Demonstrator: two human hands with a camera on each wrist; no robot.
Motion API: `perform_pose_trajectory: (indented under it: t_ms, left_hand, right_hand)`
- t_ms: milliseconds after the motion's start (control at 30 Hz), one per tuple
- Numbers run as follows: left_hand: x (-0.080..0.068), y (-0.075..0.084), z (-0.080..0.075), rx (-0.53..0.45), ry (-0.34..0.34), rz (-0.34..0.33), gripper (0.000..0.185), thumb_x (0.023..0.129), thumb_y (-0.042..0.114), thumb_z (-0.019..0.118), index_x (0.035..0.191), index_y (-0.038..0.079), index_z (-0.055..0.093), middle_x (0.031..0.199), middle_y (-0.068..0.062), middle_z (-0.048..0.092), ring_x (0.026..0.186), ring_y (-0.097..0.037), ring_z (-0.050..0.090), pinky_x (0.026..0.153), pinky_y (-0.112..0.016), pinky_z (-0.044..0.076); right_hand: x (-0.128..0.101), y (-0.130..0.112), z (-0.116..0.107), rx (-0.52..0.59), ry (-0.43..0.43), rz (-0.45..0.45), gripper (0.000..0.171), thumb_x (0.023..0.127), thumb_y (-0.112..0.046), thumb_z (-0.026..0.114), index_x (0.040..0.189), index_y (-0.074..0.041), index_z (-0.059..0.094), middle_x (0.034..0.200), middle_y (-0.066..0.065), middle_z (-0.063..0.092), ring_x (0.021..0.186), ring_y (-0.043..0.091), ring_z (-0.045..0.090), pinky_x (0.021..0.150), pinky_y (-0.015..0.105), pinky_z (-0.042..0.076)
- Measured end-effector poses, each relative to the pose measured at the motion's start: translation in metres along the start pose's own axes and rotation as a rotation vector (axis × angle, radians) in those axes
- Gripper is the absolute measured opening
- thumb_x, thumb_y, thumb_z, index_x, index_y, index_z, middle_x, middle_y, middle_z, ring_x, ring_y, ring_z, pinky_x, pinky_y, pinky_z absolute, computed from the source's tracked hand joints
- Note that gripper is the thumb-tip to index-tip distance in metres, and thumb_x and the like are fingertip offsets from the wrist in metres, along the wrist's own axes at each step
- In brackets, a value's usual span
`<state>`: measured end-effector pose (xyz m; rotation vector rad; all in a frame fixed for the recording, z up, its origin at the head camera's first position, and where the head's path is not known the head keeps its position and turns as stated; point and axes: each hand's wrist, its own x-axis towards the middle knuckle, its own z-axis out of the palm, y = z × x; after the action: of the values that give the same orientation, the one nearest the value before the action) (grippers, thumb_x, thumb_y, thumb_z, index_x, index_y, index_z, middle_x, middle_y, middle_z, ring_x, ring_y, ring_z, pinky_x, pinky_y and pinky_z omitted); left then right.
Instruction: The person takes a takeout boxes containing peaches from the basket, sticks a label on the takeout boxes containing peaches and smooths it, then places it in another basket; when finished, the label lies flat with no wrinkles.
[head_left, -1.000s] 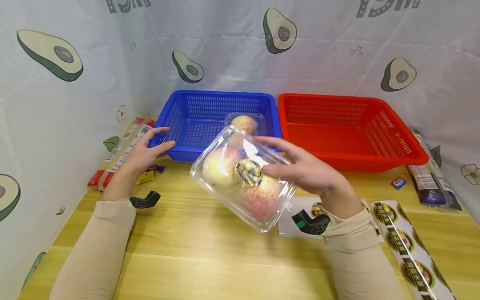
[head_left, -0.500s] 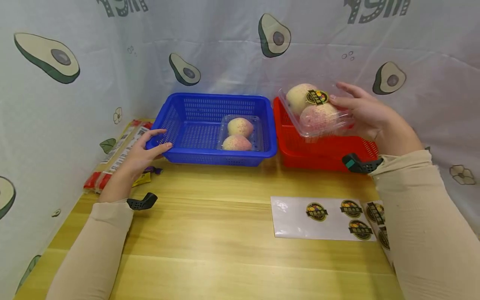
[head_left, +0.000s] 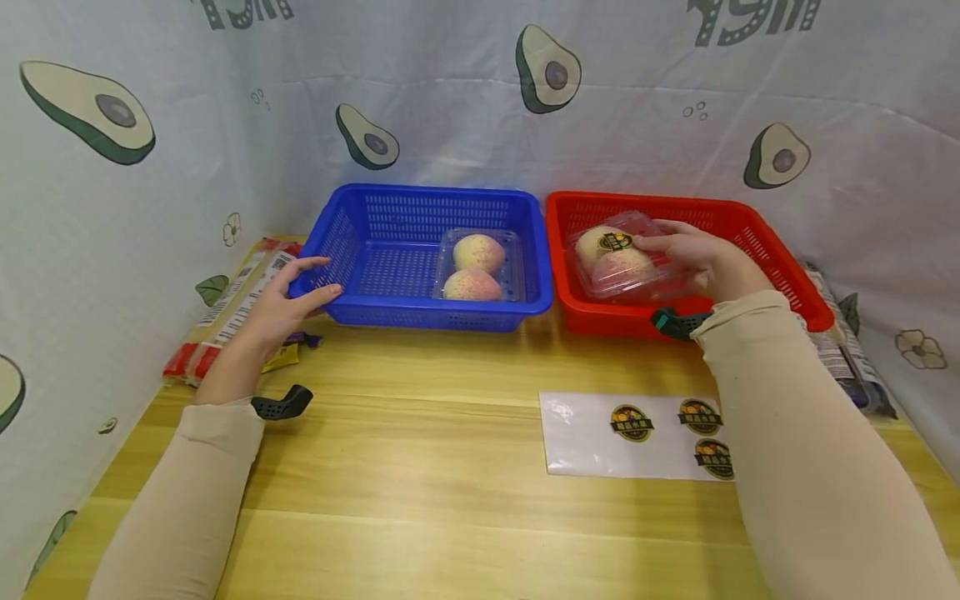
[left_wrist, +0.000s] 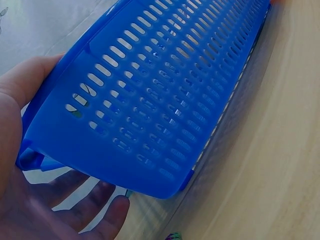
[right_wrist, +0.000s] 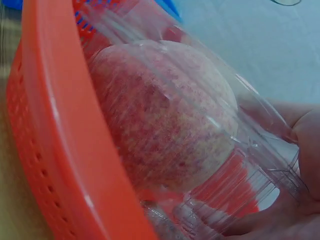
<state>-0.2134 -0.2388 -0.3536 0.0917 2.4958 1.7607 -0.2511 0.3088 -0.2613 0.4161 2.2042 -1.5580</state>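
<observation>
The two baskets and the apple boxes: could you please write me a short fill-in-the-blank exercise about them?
1. The right hand holds a clear apple box with a sticker inside the ____ basket.
2. The left hand grips a corner of the ____ basket.
3. The apple box without a sticker shows ____ apples.
4. The sticker sheet lies on the wooden ____.

Missing words: red; blue; two; table

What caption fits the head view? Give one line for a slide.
Right hand holds an apple box in the red basket; left hand grips the blue basket.
</observation>
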Motion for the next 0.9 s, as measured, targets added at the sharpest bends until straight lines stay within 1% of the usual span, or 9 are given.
perform_pose_trajectory:
  t_ms: [133,267,367,467,600,667,767,833,900]
  left_hand:
    - [0.001,0.000,0.000,-0.002,-0.001,-0.001,0.075,0.096,0.041,0.068,0.158,0.019,0.033,0.165,-0.015,0.009,0.134,-0.042,0.043,0.108,-0.056,0.039]
    - [0.000,0.000,-0.002,0.003,0.011,-0.004,0.074,0.096,0.041,0.069,0.157,0.019,0.033,0.165,-0.014,0.009,0.134,-0.043,0.042,0.108,-0.055,0.039]
    - [-0.003,-0.001,-0.004,0.013,0.020,-0.012,0.075,0.096,0.043,0.069,0.157,0.019,0.033,0.166,-0.014,0.009,0.135,-0.043,0.041,0.108,-0.055,0.039]
    - [-0.005,-0.001,-0.006,0.008,0.020,-0.016,0.075,0.096,0.042,0.068,0.158,0.019,0.032,0.166,-0.015,0.009,0.135,-0.044,0.040,0.108,-0.056,0.039]
    - [-0.004,0.000,-0.005,0.013,0.017,-0.009,0.074,0.096,0.042,0.068,0.157,0.019,0.033,0.165,-0.015,0.010,0.135,-0.044,0.041,0.107,-0.055,0.040]
    - [-0.003,0.001,-0.003,0.021,0.016,-0.004,0.074,0.096,0.043,0.068,0.157,0.019,0.034,0.165,-0.016,0.011,0.135,-0.044,0.041,0.107,-0.054,0.040]
    - [-0.002,0.000,0.000,0.011,0.012,0.004,0.074,0.096,0.042,0.068,0.157,0.019,0.034,0.165,-0.016,0.012,0.136,-0.044,0.041,0.107,-0.054,0.041]
    - [-0.003,0.000,0.000,0.002,0.013,0.006,0.074,0.096,0.041,0.068,0.157,0.019,0.034,0.164,-0.017,0.012,0.136,-0.044,0.041,0.107,-0.054,0.041]
    - [-0.004,0.000,0.000,-0.009,0.014,0.005,0.074,0.096,0.041,0.068,0.157,0.018,0.033,0.164,-0.017,0.012,0.134,-0.044,0.043,0.107,-0.055,0.040]
  right_hand:
    - [0.006,0.005,0.006,-0.017,-0.008,-0.003,0.097,0.096,-0.049,0.064,0.163,-0.028,-0.003,0.161,0.017,0.014,0.126,0.031,0.033,0.094,0.037,0.053]
    - [0.013,0.010,0.010,-0.026,-0.005,-0.013,0.099,0.097,-0.047,0.064,0.163,-0.027,-0.006,0.165,0.018,0.005,0.136,0.037,0.025,0.106,0.046,0.045]
    - [0.016,0.009,0.015,-0.100,-0.006,-0.006,0.100,0.098,-0.042,0.065,0.162,-0.021,-0.009,0.164,0.022,0.004,0.141,0.044,0.017,0.110,0.052,0.038]
    - [0.017,0.005,0.020,-0.188,-0.007,0.008,0.098,0.099,-0.034,0.065,0.161,-0.012,-0.009,0.161,0.028,0.005,0.140,0.048,0.017,0.110,0.053,0.038]
    - [0.015,0.002,0.017,-0.279,-0.009,0.060,0.094,0.101,-0.030,0.063,0.161,-0.007,-0.006,0.160,0.032,0.004,0.141,0.052,0.015,0.110,0.057,0.036]
    - [0.013,0.002,0.014,-0.298,-0.033,0.084,0.092,0.102,-0.029,0.060,0.160,-0.006,-0.007,0.160,0.033,0.004,0.140,0.053,0.017,0.110,0.059,0.035]
    - [0.012,0.002,0.011,-0.289,-0.075,0.096,0.088,0.104,-0.028,0.056,0.160,-0.006,-0.009,0.159,0.033,0.011,0.137,0.053,0.026,0.110,0.060,0.035]
    - [0.013,0.003,0.011,-0.285,-0.087,0.089,0.086,0.105,-0.028,0.054,0.160,-0.006,-0.008,0.156,0.033,0.018,0.135,0.052,0.032,0.109,0.060,0.036]
    - [0.012,0.002,0.013,-0.289,-0.086,0.093,0.085,0.105,-0.029,0.054,0.160,-0.007,-0.007,0.155,0.033,0.021,0.134,0.051,0.033,0.108,0.060,0.037]
